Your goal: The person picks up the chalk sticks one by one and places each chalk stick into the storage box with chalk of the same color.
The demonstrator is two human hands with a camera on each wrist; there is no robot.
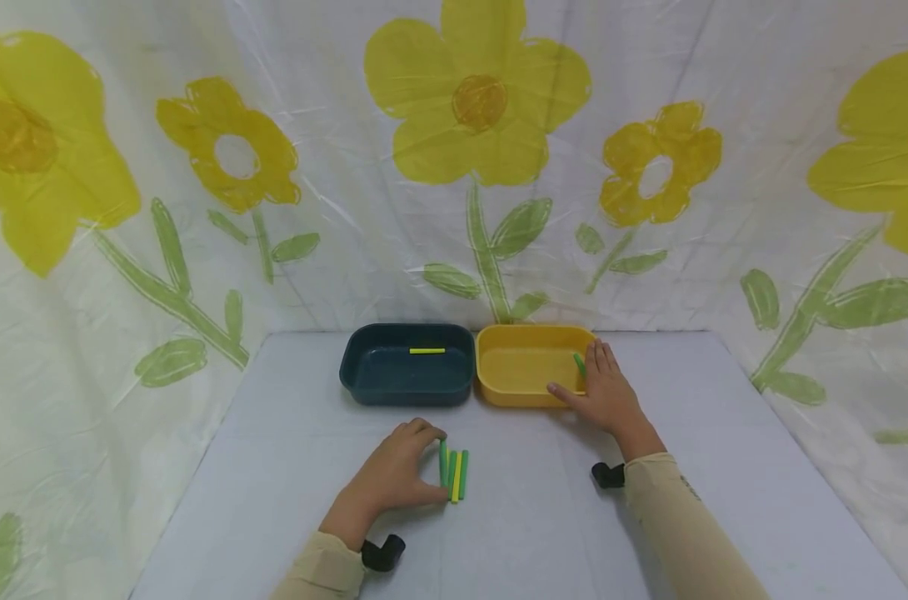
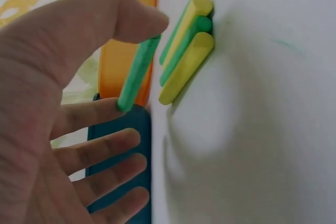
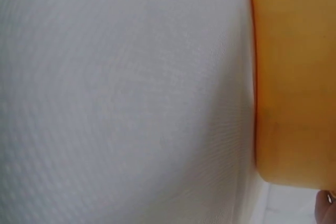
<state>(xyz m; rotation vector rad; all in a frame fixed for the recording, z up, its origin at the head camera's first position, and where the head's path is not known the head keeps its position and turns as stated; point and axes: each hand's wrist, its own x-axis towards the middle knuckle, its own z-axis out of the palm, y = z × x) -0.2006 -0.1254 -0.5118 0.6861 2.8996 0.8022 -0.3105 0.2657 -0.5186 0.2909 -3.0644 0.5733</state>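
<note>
A white curtain (image 1: 334, 250) painted with yellow flowers hangs behind a pale, faintly creased table (image 1: 529, 517). At far left, a teal tray (image 1: 405, 398) holds a yellow stick (image 1: 427, 351). Nearer, the left hand (image 1: 394, 471) pinches a green stick (image 2: 139, 74) between thumb and index finger beside a row of sticks (image 2: 184, 51); lifting it seems the step in hand, and the next move likely calls for clearing its neighbours. Far right, a second green stick (image 1: 579, 364) lies in a yellow tray (image 1: 521, 400), beside the right hand (image 1: 607, 400), fingers extended, thumb wide.
</note>
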